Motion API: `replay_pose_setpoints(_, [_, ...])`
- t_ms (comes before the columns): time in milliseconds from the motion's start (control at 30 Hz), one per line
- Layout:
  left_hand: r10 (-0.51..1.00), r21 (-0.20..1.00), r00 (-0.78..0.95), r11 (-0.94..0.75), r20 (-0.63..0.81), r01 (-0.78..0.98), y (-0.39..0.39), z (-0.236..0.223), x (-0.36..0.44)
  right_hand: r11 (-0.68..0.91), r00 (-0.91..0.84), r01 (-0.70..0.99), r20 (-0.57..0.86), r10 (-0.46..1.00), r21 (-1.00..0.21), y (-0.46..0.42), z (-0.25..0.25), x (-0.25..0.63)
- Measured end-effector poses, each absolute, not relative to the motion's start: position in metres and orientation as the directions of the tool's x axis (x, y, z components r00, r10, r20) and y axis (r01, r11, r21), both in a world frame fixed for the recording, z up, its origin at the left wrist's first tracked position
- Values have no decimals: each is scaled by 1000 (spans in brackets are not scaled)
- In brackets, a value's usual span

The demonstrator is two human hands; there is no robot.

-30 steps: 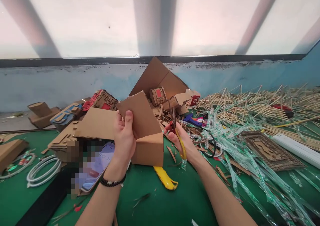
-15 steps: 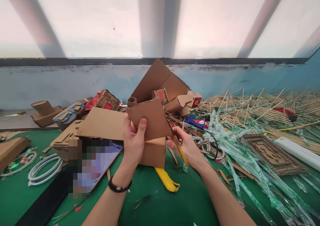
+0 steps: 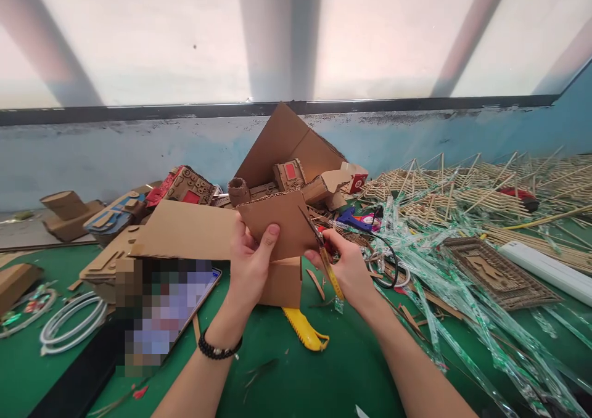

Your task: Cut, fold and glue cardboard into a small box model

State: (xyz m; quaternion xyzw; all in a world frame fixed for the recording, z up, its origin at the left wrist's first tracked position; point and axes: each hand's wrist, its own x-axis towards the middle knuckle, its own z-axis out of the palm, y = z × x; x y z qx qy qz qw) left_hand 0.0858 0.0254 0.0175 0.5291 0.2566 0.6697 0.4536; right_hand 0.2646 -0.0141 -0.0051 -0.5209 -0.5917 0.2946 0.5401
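My left hand [image 3: 252, 261] grips a brown cardboard piece [image 3: 282, 224], its thumb flat on the near face and its fingers behind. My right hand [image 3: 346, 267] is closed around scissors [image 3: 319, 233], whose dark blades lie at the cardboard's right edge. A yellow strip with dark marks [image 3: 332, 275] hangs below the pivot; whether it is part of the handle I cannot tell. Behind my left hand lies a larger cardboard sheet [image 3: 185, 230]. Under the held piece sits a cardboard box [image 3: 281, 282], with a yellow utility knife [image 3: 305, 328] in front.
A phone [image 3: 171, 313], partly blurred out, and coiled white tubing [image 3: 74, 322] lie left. Painted cardboard models [image 3: 182, 190] stand at the back. To the right are a blue glue gun [image 3: 356, 219], crumpled clear-green plastic wrap [image 3: 444, 295], a cardboard relief panel [image 3: 499, 273] and wooden sticks [image 3: 462, 184].
The held cardboard has tipped and dropped slightly, and the scissor blades now show more clearly along its right edge. The whole view has shifted a little. Both hands keep their holds.
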Motion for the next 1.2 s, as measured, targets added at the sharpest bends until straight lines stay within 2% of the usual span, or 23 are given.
replay_pose_setpoints(167, [882, 820, -22, -447, 471, -357, 24, 16, 87, 306, 147, 297, 360, 921, -905, -16, -3, 264])
replay_pose_setpoints(400, [890, 819, -8, -424, 456, -386, 23, 16, 89, 338, 197, 383, 433, 880, -860, -18, -2, 263])
replay_pose_setpoints(700, [911, 830, -5, -378, 412, -411, 21, 18, 90, 369, 177, 437, 481, 859, -820, -18, -6, 264])
replay_pose_setpoints(1000, [942, 856, 14, -298, 335, -422, 19, 28, 90, 316, 16, 415, 354, 935, -853, -15, -13, 268])
replay_pose_setpoints(1200, [956, 874, 27, -254, 291, -414, 15, 33, 89, 248, 2, 324, 262, 965, -913, -19, -11, 264])
